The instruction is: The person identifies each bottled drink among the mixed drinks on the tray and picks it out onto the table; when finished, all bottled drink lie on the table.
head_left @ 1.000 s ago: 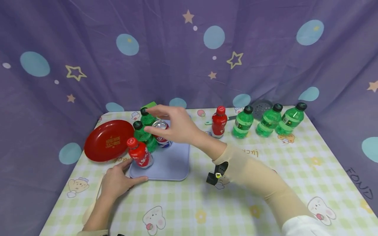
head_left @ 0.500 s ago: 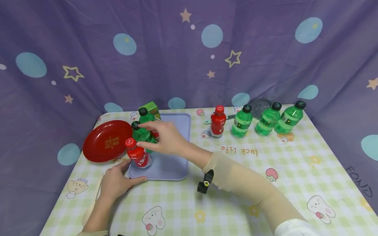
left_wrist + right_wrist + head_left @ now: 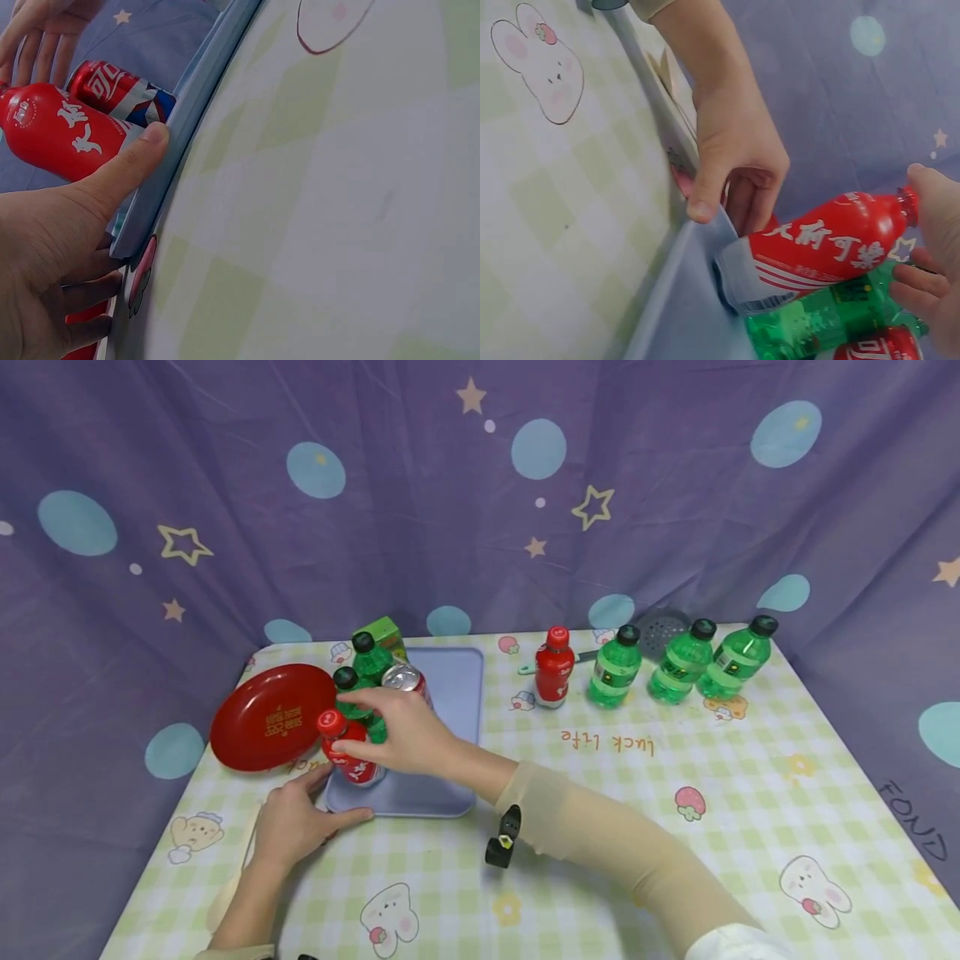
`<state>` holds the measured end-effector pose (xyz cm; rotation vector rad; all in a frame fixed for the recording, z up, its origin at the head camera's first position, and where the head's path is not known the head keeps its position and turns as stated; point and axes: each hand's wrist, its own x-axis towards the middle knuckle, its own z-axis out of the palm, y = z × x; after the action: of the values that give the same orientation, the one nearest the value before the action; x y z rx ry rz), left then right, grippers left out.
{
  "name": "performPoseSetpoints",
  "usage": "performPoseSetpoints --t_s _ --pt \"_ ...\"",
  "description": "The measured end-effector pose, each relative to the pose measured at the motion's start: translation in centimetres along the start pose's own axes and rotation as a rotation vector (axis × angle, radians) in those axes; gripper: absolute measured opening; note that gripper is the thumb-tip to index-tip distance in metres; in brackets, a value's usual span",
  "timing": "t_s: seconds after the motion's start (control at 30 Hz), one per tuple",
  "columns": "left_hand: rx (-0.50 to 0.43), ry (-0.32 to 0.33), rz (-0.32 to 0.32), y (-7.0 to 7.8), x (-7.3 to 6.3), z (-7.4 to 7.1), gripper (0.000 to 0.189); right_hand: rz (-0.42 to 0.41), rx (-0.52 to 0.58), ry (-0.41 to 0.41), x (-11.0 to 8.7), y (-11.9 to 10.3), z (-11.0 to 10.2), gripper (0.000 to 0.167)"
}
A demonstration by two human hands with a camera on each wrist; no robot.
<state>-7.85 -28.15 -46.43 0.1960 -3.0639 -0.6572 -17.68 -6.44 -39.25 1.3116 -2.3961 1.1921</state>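
Observation:
My left hand grips the front left corner of a blue tray, its thumb along the front rim and its fingers round the side. At that corner a red cola bottle stands upright on the tray. My right hand reaches in from the right, thumb and index finger apart, with the thumb right at the bottle's cap. Its other fingers extend loosely behind the bottle. Close by on the tray are two green bottles with black caps and a red cola can.
A red plate lies left of the tray, and a green box is behind the bottles. Farther right stand another red bottle and several green bottles. A slotted turner lies behind these.
My right hand has moved left and toward me, from above the can to the red bottle's cap. The left hand stays at the tray corner.

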Motion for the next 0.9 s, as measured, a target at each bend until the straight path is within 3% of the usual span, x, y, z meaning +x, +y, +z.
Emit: performPoseSetpoints --t_s 0.53,0.9 --pt "-0.013 0.015 0.009 -0.2 -0.1 0.0 0.108 0.043 -0.033 -0.007 -0.6 -0.4 2.7 0.057" --pt "-0.03 0.022 0.028 -0.2 0.1 0.1 0.103 0.03 0.026 -0.037 -1.2 -0.2 3.3 0.06"
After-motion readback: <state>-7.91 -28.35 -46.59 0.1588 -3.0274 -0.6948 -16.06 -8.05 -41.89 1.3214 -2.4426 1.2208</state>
